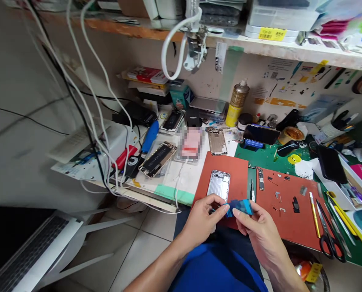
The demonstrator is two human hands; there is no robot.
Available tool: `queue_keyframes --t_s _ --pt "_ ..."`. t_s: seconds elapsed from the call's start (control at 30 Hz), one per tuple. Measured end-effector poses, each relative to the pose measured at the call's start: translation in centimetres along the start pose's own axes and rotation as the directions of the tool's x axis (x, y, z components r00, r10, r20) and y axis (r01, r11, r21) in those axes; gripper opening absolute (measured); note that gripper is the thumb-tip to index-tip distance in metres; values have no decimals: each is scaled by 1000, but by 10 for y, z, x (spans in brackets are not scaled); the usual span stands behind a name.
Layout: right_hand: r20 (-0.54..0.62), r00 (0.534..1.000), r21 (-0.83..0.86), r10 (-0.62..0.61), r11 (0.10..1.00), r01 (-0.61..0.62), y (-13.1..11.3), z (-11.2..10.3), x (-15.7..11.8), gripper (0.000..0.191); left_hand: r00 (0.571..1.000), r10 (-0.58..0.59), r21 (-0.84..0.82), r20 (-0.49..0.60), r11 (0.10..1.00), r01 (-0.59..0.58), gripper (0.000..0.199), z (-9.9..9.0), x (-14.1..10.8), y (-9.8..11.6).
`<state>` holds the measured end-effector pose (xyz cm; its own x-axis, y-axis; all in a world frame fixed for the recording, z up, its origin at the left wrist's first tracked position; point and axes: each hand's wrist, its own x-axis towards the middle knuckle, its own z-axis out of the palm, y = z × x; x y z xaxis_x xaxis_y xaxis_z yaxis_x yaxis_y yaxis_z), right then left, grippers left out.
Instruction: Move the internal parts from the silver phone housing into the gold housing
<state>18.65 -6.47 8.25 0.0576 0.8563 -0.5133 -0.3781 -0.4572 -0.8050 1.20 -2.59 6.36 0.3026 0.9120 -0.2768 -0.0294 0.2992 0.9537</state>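
Observation:
Between my two hands, over the front edge of the bench, is a small flat blue piece (240, 207). My left hand (205, 217) pinches its left end with thumb and fingers. At its right end my right hand (256, 225) is closed on it, thumb on top. Just behind my left hand a silver phone housing (219, 184) lies on the red-brown mat (237, 166). Tweezers (253, 190) lie right of that housing. Farther right, a narrow circuit board (261, 179) and several small parts rest on a second red-brown mat (290, 227).
Black-handled scissors (328, 243) and yellow tools (348, 219) lie at right. An opened phone (158, 159), a blue tool (150, 136) and white cables (92, 117) are at left. A spray can (237, 103) stands behind, under a shelf (272, 48). A laptop (37, 251) is at lower left.

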Motion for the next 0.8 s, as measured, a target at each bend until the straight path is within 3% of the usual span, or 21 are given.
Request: queue_keyframes --t_s 0.13,0.23,0.47,0.6,0.8 --pt "184 974 61 133 987 -146 -5 -5 -3 45 991 -84 -161 106 982 100 43 -9 -1 2" --pt "287 942 37 172 981 -190 -4 -11 -3 40 987 -116 -234 115 962 141 48 -16 -3 2" --pt "67 997 -207 -43 977 56 12 -23 2 41 993 -115 -212 37 970 120 50 -21 -6 4" --pt "20 998 -256 -65 964 68 22 -25 3 44 991 -101 -174 82 978 114 48 -24 -10 7" --pt "90 996 -187 8 982 9 15 -23 -3 45 984 -74 -97 162 991 91 47 -32 -8 5"
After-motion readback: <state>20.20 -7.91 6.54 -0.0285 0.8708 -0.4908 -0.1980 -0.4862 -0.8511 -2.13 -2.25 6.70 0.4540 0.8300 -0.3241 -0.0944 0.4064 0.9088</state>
